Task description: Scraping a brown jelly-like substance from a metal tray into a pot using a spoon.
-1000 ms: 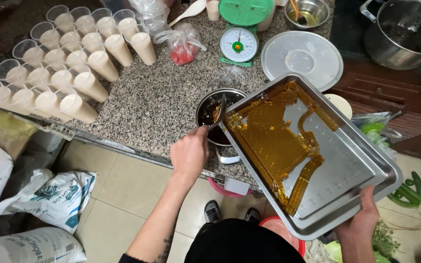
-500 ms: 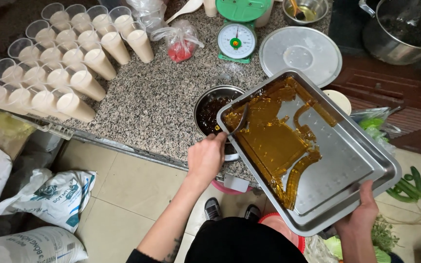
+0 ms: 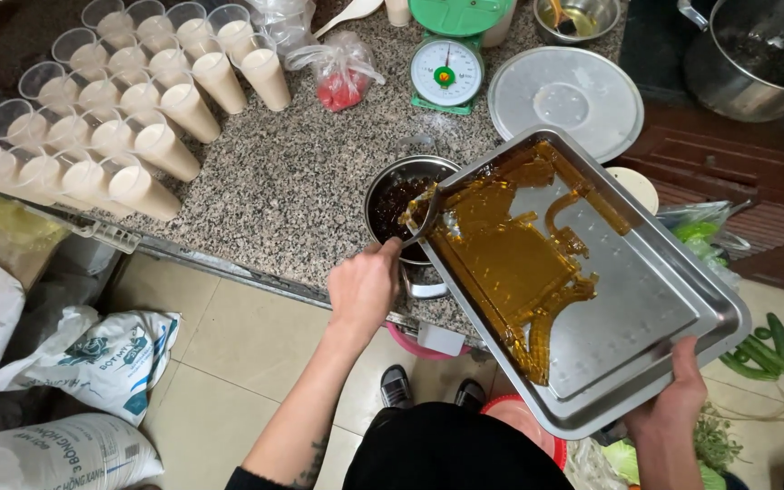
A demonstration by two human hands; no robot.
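The amber jelly sheet (image 3: 510,263) clung to the tilted steel tray (image 3: 646,308), its edge over the small pot (image 3: 401,195). The left hand (image 3: 365,286), fingers curled around a spoon (image 3: 421,222), scraped beside the pot; short strokes suited best. The right hand (image 3: 678,390) pinched the tray's far corner.

The speckled granite counter (image 3: 310,172) carries filled plastic cups (image 3: 138,100), a green scale (image 3: 447,65), a round lid (image 3: 564,102) and a steel pot (image 3: 401,204).

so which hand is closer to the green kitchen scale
Left. The left hand is at the near rim of the small pot, just below the green kitchen scale. The right hand holds the tilted tray's near corner, farther away.
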